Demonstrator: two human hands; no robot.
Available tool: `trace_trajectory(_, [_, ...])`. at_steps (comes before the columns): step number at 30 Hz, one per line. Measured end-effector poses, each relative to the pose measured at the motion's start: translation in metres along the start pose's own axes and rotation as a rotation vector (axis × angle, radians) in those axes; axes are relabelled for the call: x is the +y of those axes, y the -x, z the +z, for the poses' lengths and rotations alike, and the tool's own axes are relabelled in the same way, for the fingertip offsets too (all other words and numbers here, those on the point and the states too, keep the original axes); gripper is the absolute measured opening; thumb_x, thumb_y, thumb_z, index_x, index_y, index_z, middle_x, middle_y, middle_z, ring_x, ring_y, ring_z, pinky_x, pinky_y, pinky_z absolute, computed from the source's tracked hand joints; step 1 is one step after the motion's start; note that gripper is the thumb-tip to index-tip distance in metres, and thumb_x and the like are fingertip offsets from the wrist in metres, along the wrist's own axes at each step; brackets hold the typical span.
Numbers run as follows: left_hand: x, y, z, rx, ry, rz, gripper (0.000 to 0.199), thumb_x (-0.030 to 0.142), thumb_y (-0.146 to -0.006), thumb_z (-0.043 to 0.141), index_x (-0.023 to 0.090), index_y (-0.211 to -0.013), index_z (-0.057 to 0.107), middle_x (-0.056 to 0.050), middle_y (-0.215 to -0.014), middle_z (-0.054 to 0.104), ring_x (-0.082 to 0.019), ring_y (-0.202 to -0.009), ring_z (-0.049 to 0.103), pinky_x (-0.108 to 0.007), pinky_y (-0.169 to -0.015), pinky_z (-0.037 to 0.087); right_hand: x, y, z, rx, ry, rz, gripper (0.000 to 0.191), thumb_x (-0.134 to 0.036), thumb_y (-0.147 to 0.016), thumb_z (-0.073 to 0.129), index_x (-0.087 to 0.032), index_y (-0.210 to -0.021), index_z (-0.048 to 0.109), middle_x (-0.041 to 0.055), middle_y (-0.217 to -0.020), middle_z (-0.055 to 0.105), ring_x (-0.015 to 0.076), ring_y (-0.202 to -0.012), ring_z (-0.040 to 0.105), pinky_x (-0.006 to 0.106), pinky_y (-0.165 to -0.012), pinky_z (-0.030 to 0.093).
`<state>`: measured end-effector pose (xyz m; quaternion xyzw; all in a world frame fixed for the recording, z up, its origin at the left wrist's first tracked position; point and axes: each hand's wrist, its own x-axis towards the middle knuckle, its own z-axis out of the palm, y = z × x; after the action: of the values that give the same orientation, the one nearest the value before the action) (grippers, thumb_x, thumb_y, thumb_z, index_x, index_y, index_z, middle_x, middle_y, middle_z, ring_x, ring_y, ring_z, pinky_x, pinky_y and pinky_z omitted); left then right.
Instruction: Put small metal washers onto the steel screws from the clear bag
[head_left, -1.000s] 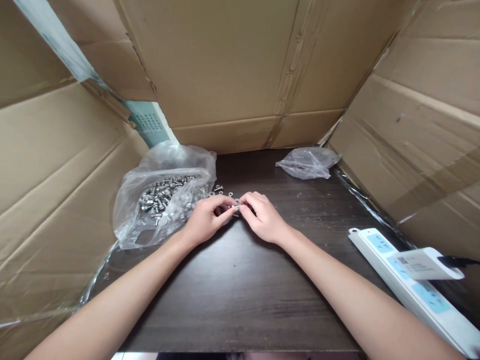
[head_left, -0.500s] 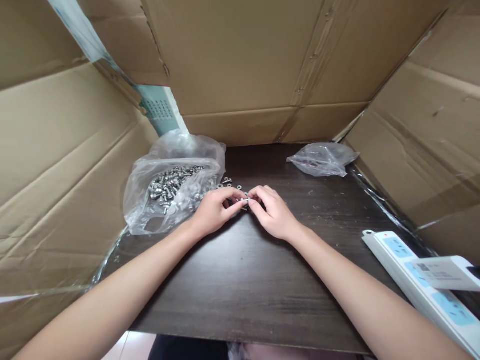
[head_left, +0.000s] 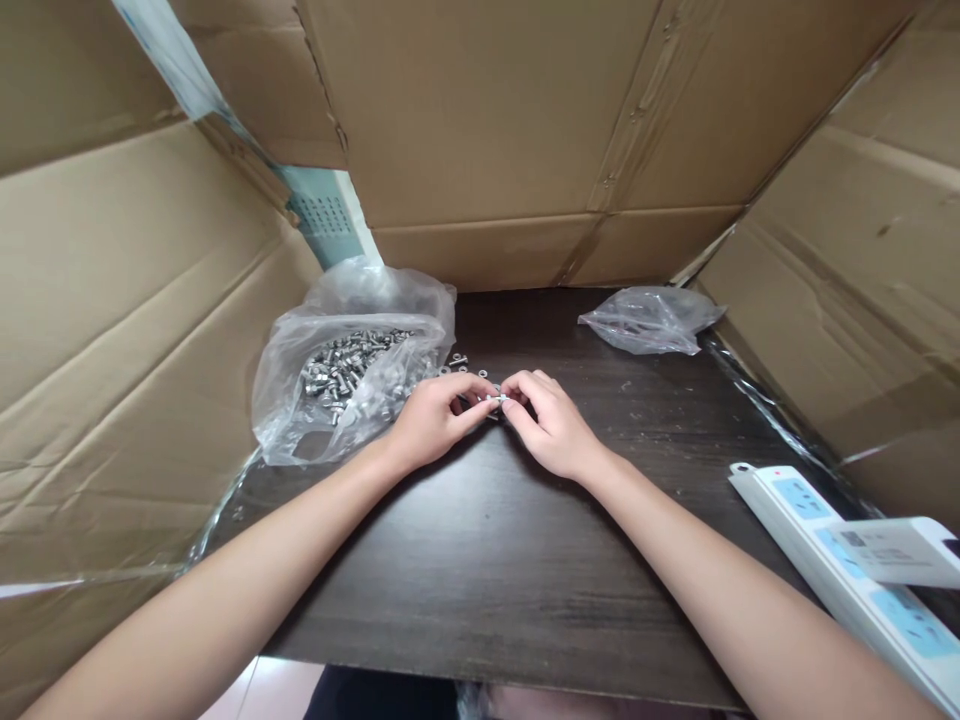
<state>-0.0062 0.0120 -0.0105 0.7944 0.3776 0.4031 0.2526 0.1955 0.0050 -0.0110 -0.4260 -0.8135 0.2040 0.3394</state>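
My left hand (head_left: 442, 415) and my right hand (head_left: 546, 420) meet at the middle of the dark table, thumbs and fingertips pinched. Between them is a small silver bolt (head_left: 496, 398), gripped from both sides; the fingers cover much of it, and I cannot tell whether a nut or washer is on it. Just behind the fingers lie a loose bolt (head_left: 458, 360) and a small ring-shaped piece (head_left: 483, 374), with other bits partly hidden. Left of my left hand, a clear plastic bag (head_left: 274, 400) lies open with many metal bolts (head_left: 345, 365) inside.
Another clear plastic bag (head_left: 651, 320) lies at the back right. A white power strip (head_left: 757, 490) with a white plug-in piece (head_left: 900, 550) runs along the right side. Cardboard walls (head_left: 487, 130) enclose the dark table (head_left: 480, 570) at the back and both sides.
Both hands keep the same pinch on the bolt, with only slight finger movement. The whole view has shifted a little, so things appear slightly further right.
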Motion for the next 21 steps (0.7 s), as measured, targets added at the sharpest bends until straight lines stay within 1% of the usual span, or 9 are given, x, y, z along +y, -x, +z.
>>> trace_trajectory(9, [-0.0003, 0.0001, 0.0002, -0.002, -0.008, 0.011, 0.008, 0.022, -0.093, 0.068, 0.016, -0.096, 0.073, -0.002, -0.092, 0.075, -0.010, -0.075, 0.066, -0.018, -0.061, 0.049, 0.0022, -0.0009, 0.0017, -0.010, 0.008, -0.004, 0.014, -0.026, -0.099, 0.045, -0.021, -0.090, 0.053, 0.0059, -0.089, 0.063, 0.0236, -0.087, 0.054, 0.040, -0.080, 0.039])
trace_trajectory(15, [-0.0009, -0.0004, 0.0008, 0.004, 0.002, 0.010, 0.008, 0.022, -0.093, 0.069, 0.017, -0.098, 0.073, -0.002, -0.092, 0.075, -0.010, -0.076, 0.066, -0.018, -0.061, 0.049, 0.0007, 0.0002, 0.0009, 0.029, -0.020, -0.008, 0.006, -0.025, -0.097, 0.049, -0.021, -0.095, 0.054, 0.0050, -0.090, 0.062, 0.0225, -0.087, 0.055, 0.039, -0.081, 0.040])
trace_trajectory(21, [-0.0007, 0.0003, 0.0002, -0.004, -0.012, 0.013, 0.009, 0.023, -0.093, 0.068, 0.016, -0.096, 0.073, -0.003, -0.092, 0.075, -0.011, -0.075, 0.066, -0.019, -0.061, 0.050, 0.0014, 0.0001, 0.0012, 0.025, 0.001, -0.010, 0.009, -0.025, -0.098, 0.047, -0.021, -0.093, 0.053, 0.0051, -0.089, 0.062, 0.0226, -0.086, 0.056, 0.039, -0.080, 0.040])
